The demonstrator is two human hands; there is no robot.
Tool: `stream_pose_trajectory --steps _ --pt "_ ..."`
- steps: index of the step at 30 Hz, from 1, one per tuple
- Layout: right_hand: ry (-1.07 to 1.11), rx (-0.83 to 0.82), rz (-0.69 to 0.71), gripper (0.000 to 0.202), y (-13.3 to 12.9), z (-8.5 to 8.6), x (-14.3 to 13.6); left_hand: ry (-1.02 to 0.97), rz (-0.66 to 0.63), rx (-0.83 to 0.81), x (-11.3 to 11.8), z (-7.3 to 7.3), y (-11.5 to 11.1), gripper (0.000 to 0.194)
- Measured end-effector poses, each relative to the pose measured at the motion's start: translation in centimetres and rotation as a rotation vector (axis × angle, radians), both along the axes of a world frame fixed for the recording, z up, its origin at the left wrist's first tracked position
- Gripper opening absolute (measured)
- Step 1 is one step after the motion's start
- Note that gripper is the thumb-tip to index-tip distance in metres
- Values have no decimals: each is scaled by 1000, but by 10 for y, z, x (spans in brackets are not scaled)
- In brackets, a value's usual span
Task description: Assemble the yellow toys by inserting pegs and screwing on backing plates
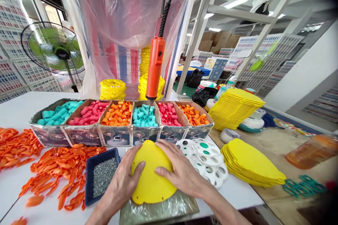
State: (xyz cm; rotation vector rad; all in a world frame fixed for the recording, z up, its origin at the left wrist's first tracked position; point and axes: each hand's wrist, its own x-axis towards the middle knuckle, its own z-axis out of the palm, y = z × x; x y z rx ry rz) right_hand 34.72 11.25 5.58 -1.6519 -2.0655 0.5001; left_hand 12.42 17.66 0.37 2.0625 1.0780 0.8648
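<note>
A flat, rounded yellow plastic panel [152, 179] with small holes near its edge lies in front of me. My left hand [125, 174] grips its left side, thumb on top and fingers curled over the far edge. On the opposite side my right hand [182, 170] holds it the same way. Under the panel is a board wrapped in greenish film [182, 208]. An orange electric screwdriver [155, 66] hangs tip down above the bins, beyond both hands. Left of my left hand stands a dark blue tray [88, 182] of small metal screws [105, 175].
Divided cardboard bins [116, 137] hold teal, pink and orange caps. Orange plastic pieces [63, 165] lie at left. White perforated discs [211, 161] and stacked yellow panels [250, 163] are at right. Yellow round cases [112, 89] stand behind the bins; a fan [62, 52] is farther left.
</note>
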Motion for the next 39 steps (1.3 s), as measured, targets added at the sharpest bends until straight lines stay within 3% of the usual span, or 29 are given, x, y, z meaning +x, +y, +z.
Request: stream_pose_trajectory --steps 7,17,21,29,39 --pt "31 79 -54 50 13 1 -7 105 -23 88 0 10 2 43" --pt "137 111 -106 41 17 -10 -7 319 -53 69 33 44 51 33" --pt "46 102 -145 35 18 -6 -11 369 -2 122 42 47 50 34" --pt "-357 78 -201 27 31 9 -28 518 0 211 45 52 43 29" --pt "-436 96 -247 32 30 11 -43 584 18 221 48 57 39 28"
